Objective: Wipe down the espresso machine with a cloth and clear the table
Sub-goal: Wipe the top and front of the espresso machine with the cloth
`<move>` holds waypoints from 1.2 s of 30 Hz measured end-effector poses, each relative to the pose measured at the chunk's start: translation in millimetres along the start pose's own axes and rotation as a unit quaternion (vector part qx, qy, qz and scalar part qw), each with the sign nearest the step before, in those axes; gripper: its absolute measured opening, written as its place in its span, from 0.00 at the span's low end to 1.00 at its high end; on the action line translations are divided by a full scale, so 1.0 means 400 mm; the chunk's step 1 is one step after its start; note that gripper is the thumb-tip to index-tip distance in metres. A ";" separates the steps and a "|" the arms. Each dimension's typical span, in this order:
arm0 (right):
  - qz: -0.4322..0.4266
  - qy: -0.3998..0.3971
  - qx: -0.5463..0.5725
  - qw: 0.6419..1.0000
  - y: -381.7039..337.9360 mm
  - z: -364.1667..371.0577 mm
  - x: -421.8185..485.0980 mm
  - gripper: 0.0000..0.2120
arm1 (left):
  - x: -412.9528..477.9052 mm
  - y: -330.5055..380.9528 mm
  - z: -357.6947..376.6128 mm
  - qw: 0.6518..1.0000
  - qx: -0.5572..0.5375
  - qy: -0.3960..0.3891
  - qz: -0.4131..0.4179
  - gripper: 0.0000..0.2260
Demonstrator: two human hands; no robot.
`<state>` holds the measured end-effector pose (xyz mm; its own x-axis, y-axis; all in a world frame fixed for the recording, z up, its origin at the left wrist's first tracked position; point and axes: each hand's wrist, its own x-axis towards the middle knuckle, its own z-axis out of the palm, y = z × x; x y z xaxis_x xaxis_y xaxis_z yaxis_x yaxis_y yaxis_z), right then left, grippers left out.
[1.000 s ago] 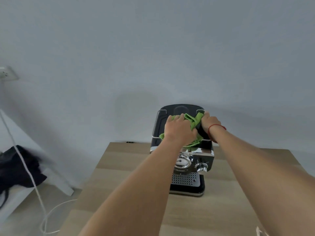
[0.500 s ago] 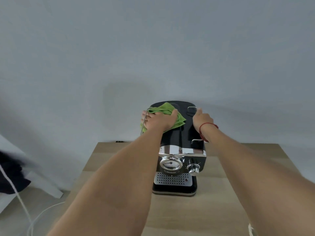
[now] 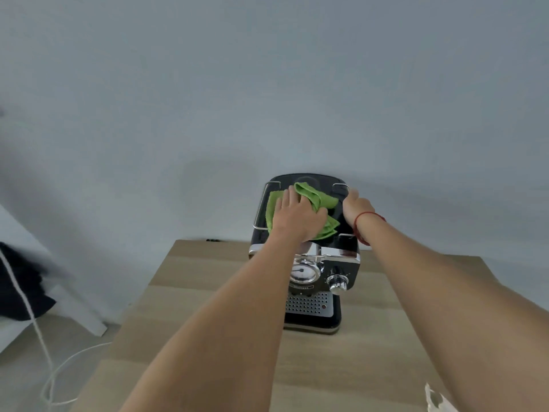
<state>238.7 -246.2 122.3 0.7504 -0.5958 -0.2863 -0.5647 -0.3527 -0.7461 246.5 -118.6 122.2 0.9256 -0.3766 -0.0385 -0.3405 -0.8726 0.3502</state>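
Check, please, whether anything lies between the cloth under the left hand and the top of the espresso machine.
Nothing visible does. The left hand presses the green cloth straight onto the espresso machine's black top. The right hand rests at the top's right edge, beside the cloth, not under it.

A plain grey wall (image 3: 267,84) fills the view — at left, a white cord (image 3: 33,321) lies on the floor (image 3: 17,382).

right hand (image 3: 356,207) hides its fingers (dark bundle (image 3: 20,286) blurred).
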 end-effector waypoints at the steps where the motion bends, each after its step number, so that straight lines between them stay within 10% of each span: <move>1: -0.002 0.000 0.001 1.000 0.004 0.001 -0.012 0.30 | -0.012 -0.007 0.004 0.999 0.002 0.006 0.041 0.27; 36: -0.076 0.064 -0.072 0.992 0.041 0.027 0.033 0.27 | 0.200 0.062 -0.038 0.997 -0.063 -0.004 0.043 0.26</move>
<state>243.0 -252.1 99.7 0.7857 -0.6119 -0.0911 -0.4984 -0.5388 -0.6792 314.5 -165.6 141.9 0.8927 -0.4504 -0.0104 -0.3939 -0.7914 0.4675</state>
